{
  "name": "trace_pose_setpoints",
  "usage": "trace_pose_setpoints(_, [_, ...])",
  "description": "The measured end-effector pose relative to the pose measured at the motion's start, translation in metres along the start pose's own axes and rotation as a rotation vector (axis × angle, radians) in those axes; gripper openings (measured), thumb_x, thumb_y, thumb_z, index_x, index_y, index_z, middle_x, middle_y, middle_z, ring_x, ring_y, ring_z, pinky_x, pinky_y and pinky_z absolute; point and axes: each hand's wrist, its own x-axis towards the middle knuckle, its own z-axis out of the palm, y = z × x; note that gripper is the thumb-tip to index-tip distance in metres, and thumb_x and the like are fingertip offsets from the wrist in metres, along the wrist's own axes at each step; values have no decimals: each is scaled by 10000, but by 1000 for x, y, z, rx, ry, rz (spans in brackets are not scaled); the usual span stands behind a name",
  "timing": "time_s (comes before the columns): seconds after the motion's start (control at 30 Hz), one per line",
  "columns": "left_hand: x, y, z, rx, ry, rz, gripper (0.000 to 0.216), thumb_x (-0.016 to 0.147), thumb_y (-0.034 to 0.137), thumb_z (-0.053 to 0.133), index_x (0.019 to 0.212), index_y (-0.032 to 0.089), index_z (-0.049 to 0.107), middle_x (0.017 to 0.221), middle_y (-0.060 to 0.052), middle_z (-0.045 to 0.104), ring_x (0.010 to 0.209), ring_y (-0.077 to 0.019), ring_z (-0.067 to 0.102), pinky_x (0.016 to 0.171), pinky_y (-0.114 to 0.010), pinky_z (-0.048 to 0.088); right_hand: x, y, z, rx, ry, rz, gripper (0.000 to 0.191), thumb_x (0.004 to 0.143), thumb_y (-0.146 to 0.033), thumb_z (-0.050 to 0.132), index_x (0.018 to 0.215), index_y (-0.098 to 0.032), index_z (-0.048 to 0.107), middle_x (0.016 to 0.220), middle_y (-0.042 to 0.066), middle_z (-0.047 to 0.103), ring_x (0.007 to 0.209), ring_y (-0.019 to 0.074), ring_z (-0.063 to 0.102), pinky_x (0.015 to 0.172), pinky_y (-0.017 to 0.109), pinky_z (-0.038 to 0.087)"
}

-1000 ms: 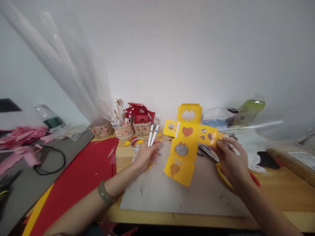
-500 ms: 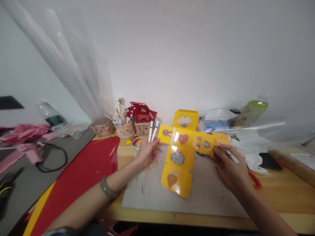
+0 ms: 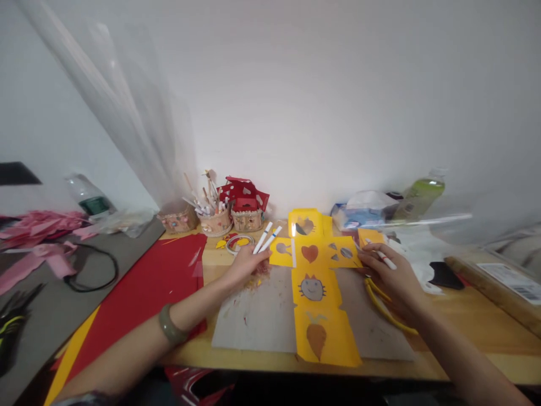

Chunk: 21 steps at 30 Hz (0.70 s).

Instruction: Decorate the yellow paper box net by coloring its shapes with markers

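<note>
A yellow cross-shaped paper box net [image 3: 302, 282] lies over a grey board [image 3: 253, 321]. Its panels bear a heart, a whiskered cat face, a carrot and cut-out shapes. My left hand [image 3: 243, 268] is closed at the net's left flap, with two white markers [image 3: 268, 238] sticking up from its fingers. At the right flap, my right hand [image 3: 391, 276] is closed on the net's edge and also holds a white marker [image 3: 386, 260]. Just below that hand curves a yellow handle or loop [image 3: 380, 304], partly hidden by the wrist.
Decorated pots [image 3: 215, 223] of brushes and pens stand along the wall beside a roll of tape [image 3: 239, 243]. Red sheets [image 3: 143, 299] lie at left, near a pink glue gun [image 3: 51, 259]. A tissue pack [image 3: 359, 214] and a green-liquid bottle [image 3: 422, 194] are at back right.
The box net has come down from a raised, tilted pose to lie flatter on the board, its lower end nearer me. Both hands still hold its side flaps, and the left hand's markers lean further right.
</note>
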Motion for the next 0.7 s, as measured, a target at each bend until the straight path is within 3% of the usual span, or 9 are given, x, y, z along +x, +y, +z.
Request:
trace_pose_setpoints(0.23, [-10,-11,-8,106,-12,-55,116,680,244,607,659,135,575,478,-3,595,286,-76,424,281,-166,309,-5,7,-1,-150,-121,-29,278,605,-382,743,753,-192,605,732,2,624,683,156,599,575,269,534])
trace_pose_setpoints(0.4, [-9,-17,-14,143,1,-20,96,640,198,616,598,149,544,440,53,497,339,-69,435,312,-150,324,-13,11,-2,-259,-163,-56,299,586,-401,745,725,-177,603,694,14,620,633,168,597,559,312,543])
trace_pose_setpoints(0.6, [-3,-10,-17,203,33,29,80,625,188,612,581,151,557,405,73,425,322,-57,362,305,-150,273,-19,16,-4,-381,-223,-132,272,644,-435,687,718,-196,580,650,5,615,604,176,598,575,319,512])
trace_pose_setpoints(0.7, [7,-3,-19,227,44,61,70,615,181,622,583,149,568,420,63,457,328,-61,382,316,-154,269,-26,14,-1,-439,-285,-169,226,675,-416,666,697,-216,564,609,-4,617,590,186,604,584,320,487])
